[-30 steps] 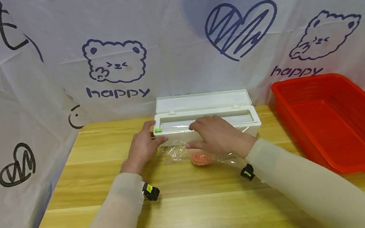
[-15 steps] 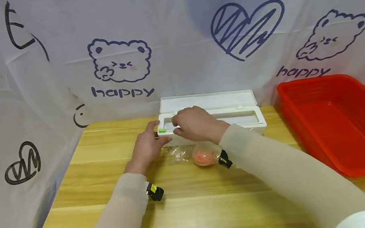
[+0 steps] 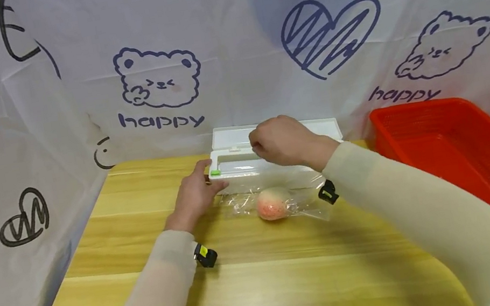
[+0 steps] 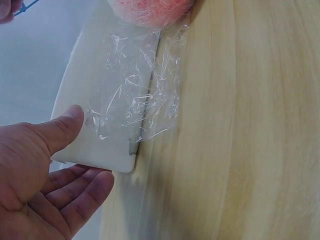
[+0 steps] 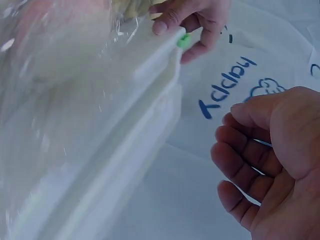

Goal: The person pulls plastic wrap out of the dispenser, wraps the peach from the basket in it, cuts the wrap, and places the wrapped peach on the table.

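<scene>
A white cling film dispenser [image 3: 254,178] stands near the back of the table, its lid [image 3: 228,137] raised behind it. My left hand [image 3: 194,192] grips its left end, thumb on the front wall, by a green slide cutter [image 3: 215,173]. Clear cling film [image 3: 305,202] hangs over the front and covers a round pink-and-cream, peach-like thing [image 3: 272,207] on the table. Above the dispenser is my right hand [image 3: 286,140], in front of the lid. Its fingers are loosely curled and hold nothing in the right wrist view [image 5: 295,140].
A red plastic basket [image 3: 461,153] stands at the right of the wooden table [image 3: 268,285]. White cloth [image 3: 242,82] with drawn hearts and bears hangs behind and to the left, close to the dispenser's lid.
My right hand has gone from the film in front, left across the dispenser's opening, then up and right towards the lid. The left hand stays at the left end.
</scene>
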Demonstrator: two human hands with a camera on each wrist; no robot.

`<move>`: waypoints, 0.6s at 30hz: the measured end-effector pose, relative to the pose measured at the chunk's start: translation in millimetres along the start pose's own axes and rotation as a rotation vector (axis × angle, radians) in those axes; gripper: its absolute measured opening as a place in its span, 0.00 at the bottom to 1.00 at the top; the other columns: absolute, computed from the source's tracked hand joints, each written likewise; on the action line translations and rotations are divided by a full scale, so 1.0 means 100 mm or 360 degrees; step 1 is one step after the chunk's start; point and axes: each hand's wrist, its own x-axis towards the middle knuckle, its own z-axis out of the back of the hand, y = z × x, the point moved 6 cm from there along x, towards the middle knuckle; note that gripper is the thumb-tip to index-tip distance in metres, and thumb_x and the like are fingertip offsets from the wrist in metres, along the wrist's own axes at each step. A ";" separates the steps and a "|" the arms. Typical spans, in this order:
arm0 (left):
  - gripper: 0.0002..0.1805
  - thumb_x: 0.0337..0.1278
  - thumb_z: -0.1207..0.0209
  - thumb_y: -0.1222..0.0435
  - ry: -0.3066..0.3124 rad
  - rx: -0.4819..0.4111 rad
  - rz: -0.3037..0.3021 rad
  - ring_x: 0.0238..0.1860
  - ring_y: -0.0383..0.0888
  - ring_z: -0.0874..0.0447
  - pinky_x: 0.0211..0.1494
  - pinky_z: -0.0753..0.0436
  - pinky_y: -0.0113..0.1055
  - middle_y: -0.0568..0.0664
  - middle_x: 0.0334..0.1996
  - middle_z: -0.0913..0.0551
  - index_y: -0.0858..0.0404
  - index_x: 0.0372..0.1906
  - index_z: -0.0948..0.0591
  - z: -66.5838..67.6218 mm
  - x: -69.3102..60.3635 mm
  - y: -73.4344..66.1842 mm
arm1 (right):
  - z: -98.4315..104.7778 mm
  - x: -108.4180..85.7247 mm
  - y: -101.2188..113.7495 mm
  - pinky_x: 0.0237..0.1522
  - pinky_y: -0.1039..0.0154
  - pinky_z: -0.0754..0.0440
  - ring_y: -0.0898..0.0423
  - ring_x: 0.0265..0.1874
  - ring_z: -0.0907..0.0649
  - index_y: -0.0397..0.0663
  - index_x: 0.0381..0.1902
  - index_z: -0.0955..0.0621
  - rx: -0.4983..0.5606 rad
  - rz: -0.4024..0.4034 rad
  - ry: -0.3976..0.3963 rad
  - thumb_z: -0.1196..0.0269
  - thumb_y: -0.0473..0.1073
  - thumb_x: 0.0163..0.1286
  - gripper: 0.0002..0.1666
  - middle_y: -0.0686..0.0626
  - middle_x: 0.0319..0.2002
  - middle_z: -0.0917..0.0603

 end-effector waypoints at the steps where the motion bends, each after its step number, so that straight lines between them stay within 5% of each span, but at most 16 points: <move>1: 0.41 0.71 0.33 0.54 -0.0005 0.0002 0.0002 0.56 0.57 0.15 0.61 0.17 0.52 0.62 0.60 0.15 0.56 0.81 0.38 0.01 0.00 0.01 | -0.04 0.04 0.01 0.38 0.50 0.19 0.52 0.27 0.24 0.49 0.28 0.18 0.0022 -0.0006 0.0012 0.44 0.36 0.73 0.13 0.51 0.25 0.18; 10: 0.40 0.70 0.32 0.54 -0.0021 -0.0005 -0.0031 0.56 0.57 0.14 0.59 0.16 0.51 0.64 0.59 0.15 0.57 0.80 0.36 0.02 0.00 0.01 | -0.59 0.48 0.25 0.52 0.52 0.14 0.51 0.45 0.12 0.47 0.51 0.12 0.0140 -0.0106 0.0204 0.37 0.47 0.79 0.13 0.49 0.46 0.09; 18: 0.39 0.68 0.31 0.53 -0.0072 0.0068 -0.0061 0.56 0.58 0.13 0.58 0.16 0.52 0.63 0.56 0.13 0.58 0.78 0.33 0.05 -0.01 0.00 | -0.82 0.70 0.42 0.48 0.55 0.14 0.54 0.40 0.14 0.49 0.47 0.12 0.0176 -0.0165 0.0242 0.37 0.48 0.80 0.11 0.52 0.41 0.10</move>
